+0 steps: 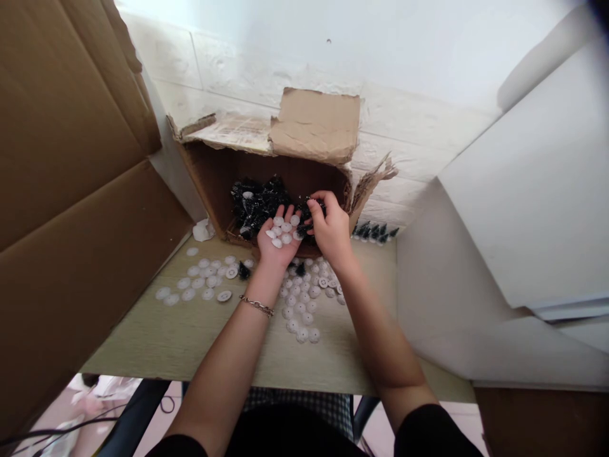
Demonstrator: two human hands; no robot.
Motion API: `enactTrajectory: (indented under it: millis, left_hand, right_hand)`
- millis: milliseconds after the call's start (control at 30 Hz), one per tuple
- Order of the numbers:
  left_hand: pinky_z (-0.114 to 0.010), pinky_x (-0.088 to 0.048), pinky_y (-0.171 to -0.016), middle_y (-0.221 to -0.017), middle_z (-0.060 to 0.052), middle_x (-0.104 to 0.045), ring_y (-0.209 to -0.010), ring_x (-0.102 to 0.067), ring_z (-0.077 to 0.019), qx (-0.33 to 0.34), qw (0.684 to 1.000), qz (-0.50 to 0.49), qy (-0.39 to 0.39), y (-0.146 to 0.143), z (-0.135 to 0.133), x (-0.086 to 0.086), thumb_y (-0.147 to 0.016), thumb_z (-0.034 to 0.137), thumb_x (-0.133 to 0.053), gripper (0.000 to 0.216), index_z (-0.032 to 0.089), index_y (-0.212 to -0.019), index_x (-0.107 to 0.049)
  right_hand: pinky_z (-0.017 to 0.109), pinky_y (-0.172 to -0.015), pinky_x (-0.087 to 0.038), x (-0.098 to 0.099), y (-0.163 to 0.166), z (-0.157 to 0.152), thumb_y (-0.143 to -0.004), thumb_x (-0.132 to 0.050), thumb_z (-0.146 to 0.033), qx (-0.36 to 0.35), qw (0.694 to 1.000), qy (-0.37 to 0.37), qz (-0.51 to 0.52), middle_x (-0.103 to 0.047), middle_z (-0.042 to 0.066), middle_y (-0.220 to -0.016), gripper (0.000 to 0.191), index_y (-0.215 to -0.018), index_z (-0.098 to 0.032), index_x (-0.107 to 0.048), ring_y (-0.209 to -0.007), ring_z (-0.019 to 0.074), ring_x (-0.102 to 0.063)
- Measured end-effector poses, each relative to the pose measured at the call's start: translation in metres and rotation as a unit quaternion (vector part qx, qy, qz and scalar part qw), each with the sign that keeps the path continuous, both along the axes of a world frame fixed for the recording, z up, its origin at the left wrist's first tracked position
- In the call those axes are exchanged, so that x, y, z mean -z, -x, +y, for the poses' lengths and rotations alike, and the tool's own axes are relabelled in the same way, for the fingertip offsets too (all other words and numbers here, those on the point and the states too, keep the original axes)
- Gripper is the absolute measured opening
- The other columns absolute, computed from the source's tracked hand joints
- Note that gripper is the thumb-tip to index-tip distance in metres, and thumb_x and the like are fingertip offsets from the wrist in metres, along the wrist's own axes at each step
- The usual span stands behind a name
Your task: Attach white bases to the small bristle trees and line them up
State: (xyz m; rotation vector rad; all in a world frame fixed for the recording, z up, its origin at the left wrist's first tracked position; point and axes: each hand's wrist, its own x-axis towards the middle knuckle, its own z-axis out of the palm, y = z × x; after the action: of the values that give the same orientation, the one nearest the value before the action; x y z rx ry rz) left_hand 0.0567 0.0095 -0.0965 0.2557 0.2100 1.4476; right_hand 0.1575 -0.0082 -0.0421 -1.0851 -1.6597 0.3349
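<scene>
Palm up in front of the cardboard box, my left hand (277,255) carries several small white discs (286,238). My right hand (332,230) is beside it, its thumb and fingers closed on a dark green bristly miniature tree (304,228) just above the left fingers. Part of this tree is hidden by the fingers. Inside the box lies a heap of similar trees (259,200), dark with whitish flecks. Many more white discs (301,308) are spread on the tabletop below both hands, and a loose little tree (243,271) lies among the left group.
The torn cardboard box (204,184) opens toward me against the white wall. A row of small trees on white bases (375,231) stands to its right. Large cardboard (71,190) walls the left of the table (200,343); white panels (442,273) bound the right.
</scene>
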Motion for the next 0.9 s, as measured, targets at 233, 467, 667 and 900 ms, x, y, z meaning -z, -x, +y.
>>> enactTrajectory:
  millis: [233, 467, 667, 900]
  left_hand:
    - [-0.034, -0.04, -0.081, -0.113, -0.002, -0.05, -0.102, -0.047, -0.0169, 0.002, 1.0, 0.01, -0.001, -0.0028, -0.0012, -0.0006, -0.077, 0.03, -0.029, 0.029, 0.021, -0.091, -0.052]
    - [-0.027, -0.041, -0.079, -0.092, -0.001, -0.06, -0.095, -0.052, -0.0129, -0.006, 1.0, 0.012, 0.005, -0.0051, 0.001, 0.0018, -0.076, 0.027, -0.03, 0.028, 0.02, -0.09, -0.053]
    - [-0.024, -0.042, -0.074, -0.076, 0.0, -0.062, -0.083, -0.056, -0.0115, -0.006, 0.999, 0.012, 0.031, -0.0062, 0.0024, 0.0039, -0.077, 0.027, -0.03, 0.027, 0.019, -0.083, -0.055]
    - [-0.025, -0.041, -0.075, -0.078, 0.0, -0.062, -0.083, -0.056, -0.0115, -0.001, 1.0, 0.006, 0.004, -0.0056, 0.0008, 0.0012, -0.077, 0.027, -0.028, 0.029, 0.02, -0.087, -0.054]
  right_hand:
    - [0.03, -0.074, -0.042, -0.0007, 0.0036, -0.0034, -0.08, -0.034, -0.037, -0.011, 0.998, -0.033, -0.046, -0.053, 0.003, -0.086, 0.021, -0.089, -0.022, -0.047, -0.086, 0.0148, -0.05]
    - [0.028, -0.075, -0.039, -0.0016, 0.0068, -0.0057, -0.081, -0.035, -0.031, -0.008, 0.992, -0.065, -0.109, -0.053, 0.004, -0.086, 0.017, -0.088, -0.02, -0.047, -0.083, 0.0141, -0.049]
    - [0.026, -0.074, -0.037, -0.0012, 0.0085, -0.0052, -0.081, -0.035, -0.028, -0.004, 0.986, -0.08, -0.147, -0.053, 0.005, -0.087, 0.016, -0.089, -0.019, -0.046, -0.082, 0.014, -0.048]
    - [0.026, -0.073, -0.037, 0.0022, 0.0073, -0.0017, -0.081, -0.035, -0.029, -0.004, 0.988, -0.076, -0.138, -0.053, 0.005, -0.086, 0.016, -0.089, -0.019, -0.046, -0.081, 0.014, -0.048]
